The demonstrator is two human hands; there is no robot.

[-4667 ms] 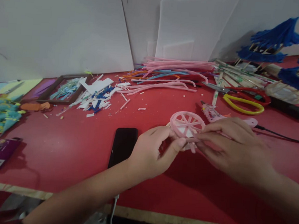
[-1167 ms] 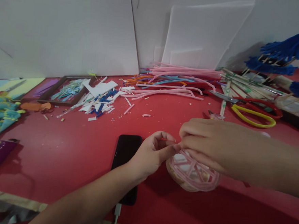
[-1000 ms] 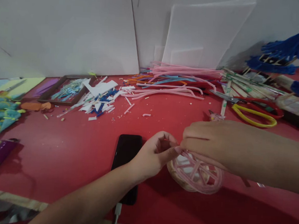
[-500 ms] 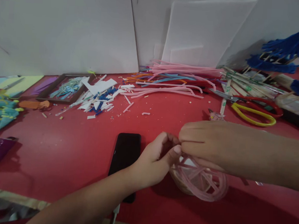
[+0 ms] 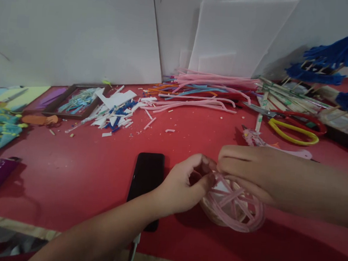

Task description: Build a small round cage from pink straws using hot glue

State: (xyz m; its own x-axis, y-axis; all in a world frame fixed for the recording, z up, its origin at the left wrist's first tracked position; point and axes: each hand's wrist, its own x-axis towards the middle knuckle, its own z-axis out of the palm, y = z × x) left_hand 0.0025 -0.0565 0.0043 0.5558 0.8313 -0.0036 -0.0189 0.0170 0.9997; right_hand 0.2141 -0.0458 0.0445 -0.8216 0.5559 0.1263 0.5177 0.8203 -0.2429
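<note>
Resting on the red table (image 5: 70, 171), the round pink spoked wheel (image 5: 234, 206) was pinched at its rim by your left hand (image 5: 185, 183) and right hand (image 5: 249, 167), both closed; a black phone (image 5: 147, 176) lay just left, yellow-handled scissors (image 5: 293, 131) well behind.

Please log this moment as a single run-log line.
left hand: pinching wheel rim | right hand: gripping pink wheel | phone: beside left hand | surface: red table

Desk: red top (image 5: 69, 179), pale wooden front edge (image 5: 21, 227).
Wall: plain white panels (image 5: 73, 32) behind the desk.
Sheets: white boards (image 5: 243, 32) leaning on the wall.
Light: soft, even.
</note>
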